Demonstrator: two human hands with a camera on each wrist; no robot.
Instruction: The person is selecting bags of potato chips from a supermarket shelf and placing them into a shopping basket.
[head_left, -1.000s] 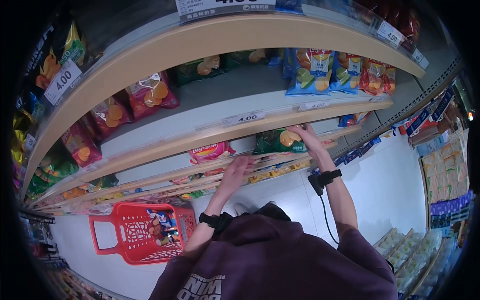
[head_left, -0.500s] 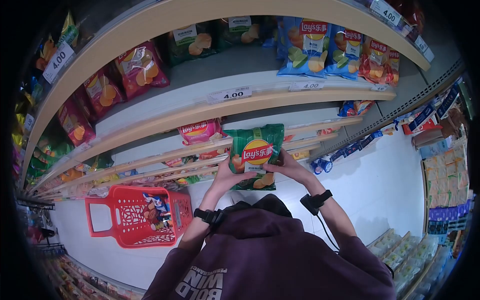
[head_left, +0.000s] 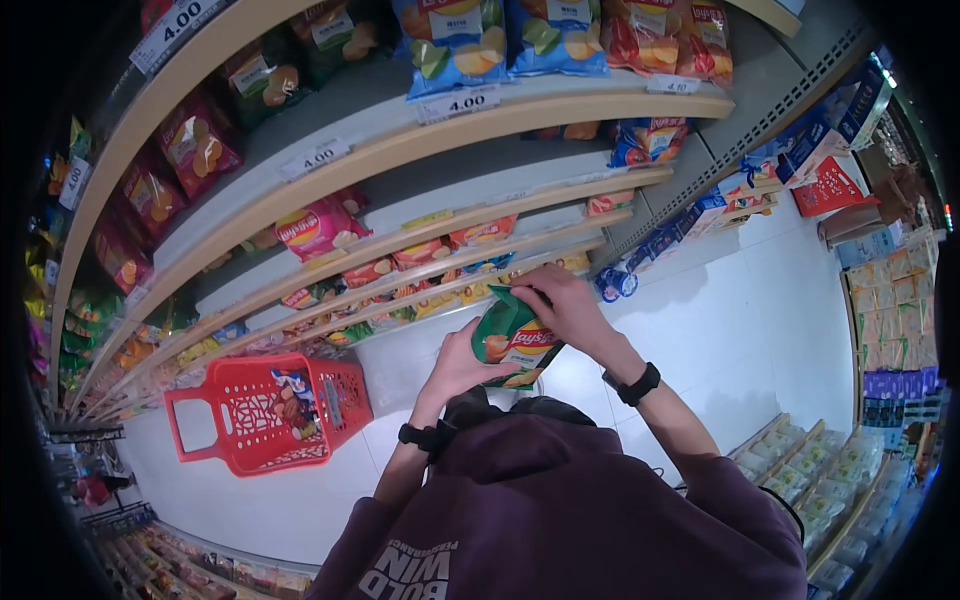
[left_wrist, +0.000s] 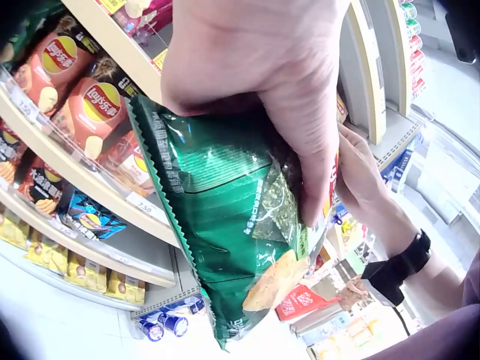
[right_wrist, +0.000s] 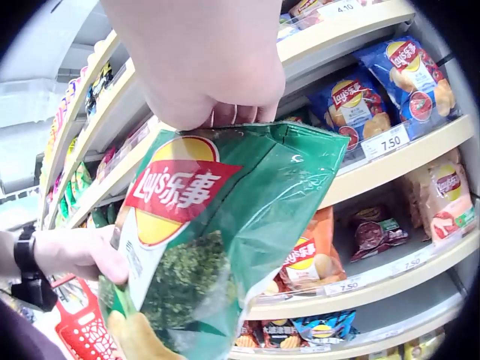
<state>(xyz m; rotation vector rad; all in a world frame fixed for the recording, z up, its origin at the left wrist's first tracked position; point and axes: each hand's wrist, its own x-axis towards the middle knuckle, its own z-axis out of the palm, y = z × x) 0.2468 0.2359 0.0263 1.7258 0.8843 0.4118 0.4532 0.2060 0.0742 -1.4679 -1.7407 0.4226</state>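
A green bag of Lay's potato chips (head_left: 523,340) is held between both hands in front of the torso, tilted, away from the shelves. My left hand (head_left: 458,362) grips one side of it, the thumb lying across the printed face. In the left wrist view that thumb and palm clasp the bag (left_wrist: 225,202) close to its crimped edge. My right hand (head_left: 572,308) holds the other end. Seen from the right wrist, the fingers of the right hand (right_wrist: 214,75) curl over the bag's top edge, and the Lay's logo shows below them.
Shelves (head_left: 400,135) with several rows of chip bags and price tags curve along the front. On the floor at left stands a red shopping basket (head_left: 268,415) with packaged goods inside. Blue packages (head_left: 680,235) line the shelf end at right. Packaged goods (head_left: 800,480) stand at lower right.
The right hand has drawn the green bag off the shelf and the left hand has joined it. The bag has since turned, the right hand shifting to its top edge. The view has swung right.
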